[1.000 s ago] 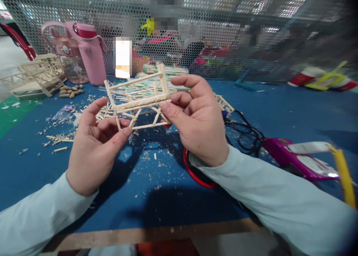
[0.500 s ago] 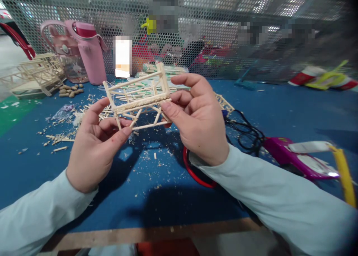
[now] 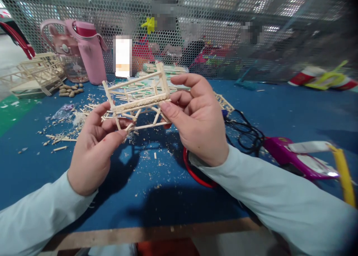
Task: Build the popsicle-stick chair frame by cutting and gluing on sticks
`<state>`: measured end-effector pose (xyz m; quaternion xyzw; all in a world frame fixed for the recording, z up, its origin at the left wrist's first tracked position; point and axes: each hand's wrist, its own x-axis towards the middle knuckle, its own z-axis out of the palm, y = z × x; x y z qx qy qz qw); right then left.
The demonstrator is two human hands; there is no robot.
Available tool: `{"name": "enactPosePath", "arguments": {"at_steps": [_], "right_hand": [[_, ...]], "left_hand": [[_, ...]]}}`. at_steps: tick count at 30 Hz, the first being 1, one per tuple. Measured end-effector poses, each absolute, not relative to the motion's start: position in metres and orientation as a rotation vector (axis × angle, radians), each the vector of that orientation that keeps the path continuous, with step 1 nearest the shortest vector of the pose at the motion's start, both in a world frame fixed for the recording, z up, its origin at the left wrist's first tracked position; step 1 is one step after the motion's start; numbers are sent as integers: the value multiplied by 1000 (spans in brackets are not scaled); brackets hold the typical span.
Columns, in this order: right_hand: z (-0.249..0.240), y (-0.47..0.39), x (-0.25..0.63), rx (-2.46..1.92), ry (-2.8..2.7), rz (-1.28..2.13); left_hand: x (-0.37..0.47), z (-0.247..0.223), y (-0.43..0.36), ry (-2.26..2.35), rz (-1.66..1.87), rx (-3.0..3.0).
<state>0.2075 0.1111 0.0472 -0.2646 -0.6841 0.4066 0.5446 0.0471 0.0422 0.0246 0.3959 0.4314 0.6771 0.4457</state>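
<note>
A small frame of pale wooden sticks (image 3: 141,104) is held above the blue table, with thin posts rising at both ends and slanted braces underneath. My left hand (image 3: 96,146) grips its lower left corner, thumb in front and fingers behind. At its right end, my right hand (image 3: 198,120) pinches the frame between thumb and fingers. Part of the right end is hidden by those fingers.
Loose sticks and scraps litter the blue table (image 3: 156,196). Left: peanuts (image 3: 71,90), a pink bottle (image 3: 92,56), another stick model (image 3: 36,77). Right: a purple tool (image 3: 302,157), black cable (image 3: 246,136). A red ring (image 3: 195,174) lies below my right hand. Behind stands perforated mesh (image 3: 223,36).
My left thumb has shifted slightly left and down along the lower left corner, uncovering a stick end there. The right hand and the frame have barely moved.
</note>
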Motion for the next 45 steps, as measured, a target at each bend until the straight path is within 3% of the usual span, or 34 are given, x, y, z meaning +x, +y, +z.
{"name": "enactPosePath", "arguments": {"at_steps": [12, 21, 25, 30, 32, 45], "right_hand": [[44, 114, 208, -644, -1705, 859], [50, 87, 214, -691, -1627, 199], [48, 81, 223, -736, -1419, 435], [36, 90, 220, -808, -1424, 1287], [31, 89, 213, -751, -1343, 1449], [21, 84, 202, -659, -1301, 1367]], "left_hand": [[49, 22, 45, 1152, 1690, 1058], [50, 25, 46, 1146, 1643, 1089], [52, 25, 46, 1160, 1619, 1120], [58, 25, 44, 1136, 1584, 1136], [61, 26, 42, 1158, 1575, 1132], [65, 27, 38, 1163, 1569, 1187]]}}
